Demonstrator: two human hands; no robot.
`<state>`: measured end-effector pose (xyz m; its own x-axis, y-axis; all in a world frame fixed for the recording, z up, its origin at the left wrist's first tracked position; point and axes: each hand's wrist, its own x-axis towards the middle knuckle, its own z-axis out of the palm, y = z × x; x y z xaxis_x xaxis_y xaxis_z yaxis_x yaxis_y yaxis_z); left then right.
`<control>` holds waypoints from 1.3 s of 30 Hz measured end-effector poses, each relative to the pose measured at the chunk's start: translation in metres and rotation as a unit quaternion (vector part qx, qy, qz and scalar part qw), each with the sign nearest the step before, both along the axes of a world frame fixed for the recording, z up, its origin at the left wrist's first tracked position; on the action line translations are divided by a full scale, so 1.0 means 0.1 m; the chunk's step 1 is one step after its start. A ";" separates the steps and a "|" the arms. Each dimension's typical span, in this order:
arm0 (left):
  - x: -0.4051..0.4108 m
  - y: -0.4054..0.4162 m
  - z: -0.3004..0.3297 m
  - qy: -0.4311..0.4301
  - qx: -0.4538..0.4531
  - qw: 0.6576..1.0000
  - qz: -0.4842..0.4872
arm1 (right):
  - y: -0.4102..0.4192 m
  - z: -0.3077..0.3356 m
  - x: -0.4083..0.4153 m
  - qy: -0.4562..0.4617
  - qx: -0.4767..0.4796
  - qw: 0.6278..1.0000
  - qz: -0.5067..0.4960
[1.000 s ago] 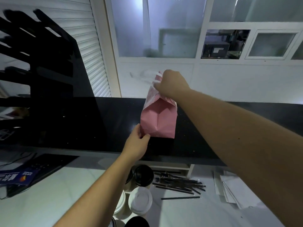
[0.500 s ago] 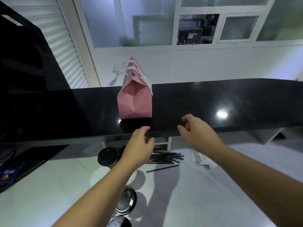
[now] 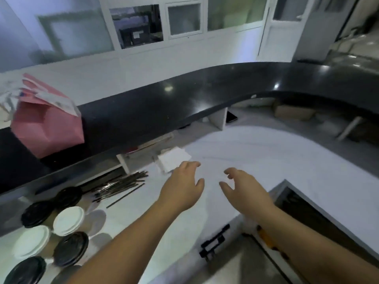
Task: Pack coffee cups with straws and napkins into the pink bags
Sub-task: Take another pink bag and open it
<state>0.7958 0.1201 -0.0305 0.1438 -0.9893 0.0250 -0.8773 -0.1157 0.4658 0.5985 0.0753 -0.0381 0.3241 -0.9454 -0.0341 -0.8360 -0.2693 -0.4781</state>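
Note:
A pink bag (image 3: 47,126) with white handles stands folded shut on the raised black counter (image 3: 184,99) at the left. Several lidded coffee cups (image 3: 68,221), some with white lids and some with black, cluster at the lower left of the white worktop (image 3: 256,160). A pile of dark straws (image 3: 121,184) lies beside them. White napkins (image 3: 174,158) lie stacked just beyond my left hand (image 3: 182,189). That hand hovers over the worktop with relaxed fingers, holding nothing. My right hand (image 3: 244,189) hovers next to it, fingers loosely curled, empty.
The black counter curves away to the right above the worktop. A drawer or opening with a dark inside (image 3: 303,210) sits at the worktop's right edge, with a black handle (image 3: 215,240) on the front below. A dark device (image 3: 231,117) lies under the counter.
Both hands let go of the pink bag and dropped from the black counter down over the white worktop. The view swung right, so the bag now sits at the far left.

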 end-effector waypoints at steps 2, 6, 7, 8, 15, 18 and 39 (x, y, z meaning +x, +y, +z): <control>-0.49 -0.02 0.00 -0.010 0.004 0.999 -0.033 | 0.12 -0.02 -0.54 -0.011 0.003 0.999 -0.037; -1.53 0.01 -0.02 -0.023 0.014 0.995 -0.092 | 0.41 -0.01 -1.61 -0.036 0.014 0.994 -0.101; -1.84 0.03 -0.03 -0.024 0.016 0.994 -0.110 | 0.52 0.00 -1.92 -0.037 0.012 0.992 -0.118; -2.14 0.05 -0.03 -0.024 0.017 0.991 -0.128 | 0.62 0.01 -2.22 -0.038 0.009 0.989 -0.139; -4.03 0.07 -0.03 -0.006 0.011 0.966 -0.260 | 1.18 0.08 -4.02 -0.049 -0.010 0.948 -0.315; -4.70 -0.01 -0.02 0.003 0.013 0.948 -0.318 | 1.36 0.13 -4.67 -0.053 -0.017 0.920 -0.388; -8.80 -0.49 -0.05 0.063 0.089 0.804 -0.584 | 1.86 0.51 -7.84 -0.009 -0.096 0.698 -0.710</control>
<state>-0.0839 0.0715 -0.0358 -0.8964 -0.4369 -0.0746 -0.3828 0.6785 0.6269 -0.1854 0.2609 0.0133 -0.9446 -0.3016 0.1294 -0.3205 0.7631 -0.5612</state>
